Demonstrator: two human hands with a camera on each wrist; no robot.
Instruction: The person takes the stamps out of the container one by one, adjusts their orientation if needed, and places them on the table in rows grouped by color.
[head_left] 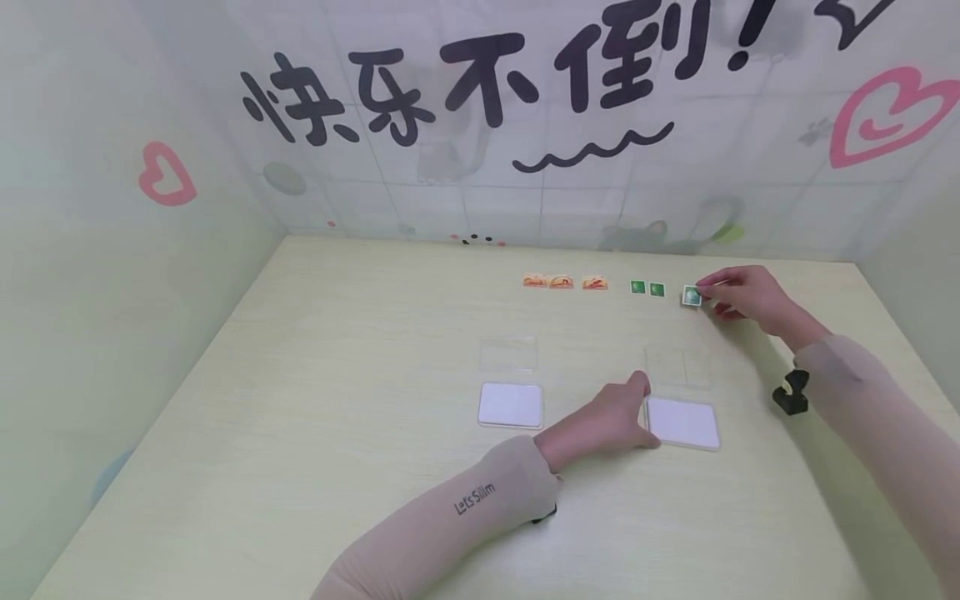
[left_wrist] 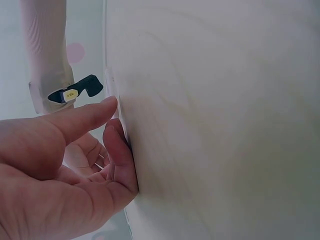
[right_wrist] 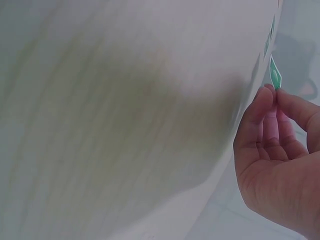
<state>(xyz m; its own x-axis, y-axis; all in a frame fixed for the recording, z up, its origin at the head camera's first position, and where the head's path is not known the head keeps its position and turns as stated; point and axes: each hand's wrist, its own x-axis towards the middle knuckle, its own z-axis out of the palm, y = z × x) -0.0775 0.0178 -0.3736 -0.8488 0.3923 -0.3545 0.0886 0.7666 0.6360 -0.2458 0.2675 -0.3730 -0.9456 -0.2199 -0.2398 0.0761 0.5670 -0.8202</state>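
Note:
My right hand (head_left: 750,296) pinches a small green square card (head_left: 692,296) with a white border between thumb and fingers, just above the table at the back right. In the right wrist view the card (right_wrist: 275,74) stands up from the fingertips. Two similar green cards (head_left: 648,288) lie to its left. My left hand (head_left: 611,417) rests on the table at the left end of a flat clear-edged case with a white face (head_left: 682,423). Thumb and fingers are spread about that end; the left wrist view hides how firmly they touch it.
Three orange picture pieces (head_left: 562,282) lie in the back row, left of the green cards. Another white-faced case (head_left: 511,405) lies left of my left hand. Clear rectangular pieces (head_left: 508,353) lie behind both cases. A wall with printed writing (head_left: 480,75) borders the table's back.

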